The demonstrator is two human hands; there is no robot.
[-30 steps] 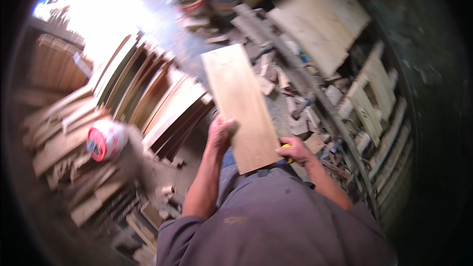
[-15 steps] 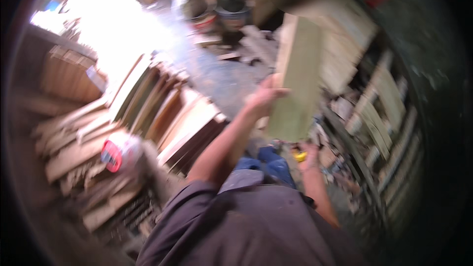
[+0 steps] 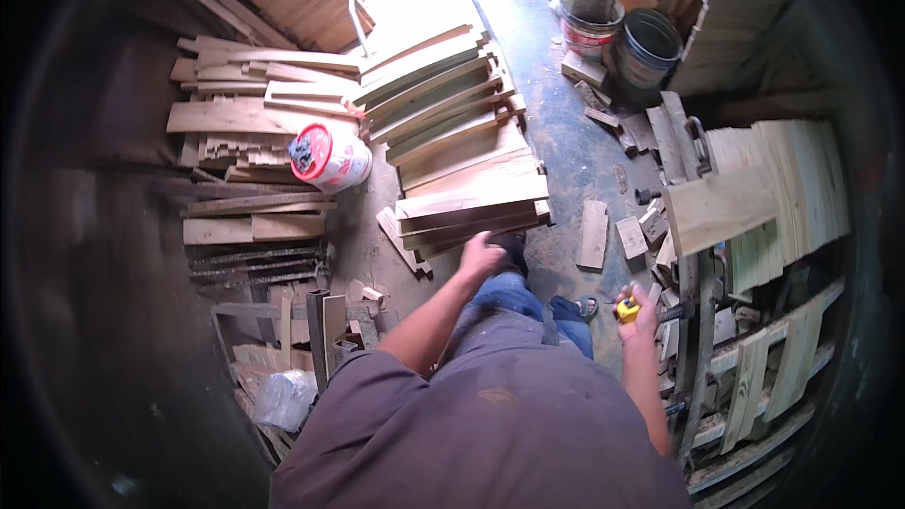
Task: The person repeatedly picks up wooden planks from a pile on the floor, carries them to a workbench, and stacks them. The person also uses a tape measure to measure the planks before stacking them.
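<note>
A yellow tape measure (image 3: 629, 309) sits in my right hand (image 3: 642, 318), its fingers closed around it, beside the metal rack on the right. My left hand (image 3: 482, 257) hangs low in front of my legs with its fingers curled in and no board in them. It is nearest to the near end of a row of leaning wooden boards (image 3: 471, 195). Over on the right, a pale board (image 3: 724, 208) lies across other boards (image 3: 801, 184), above and to the right of my right hand.
On the left stand a white bucket with a red rim (image 3: 351, 166) and stacked planks (image 3: 231, 116). Two open buckets (image 3: 591, 19) are at the far right. Wood offcuts (image 3: 593, 234) litter the floor beside the metal rack (image 3: 745, 429).
The greenish board has left my left hand, which has come down toward my legs. My view has swung to the right. The tape measure is still in my right hand.
</note>
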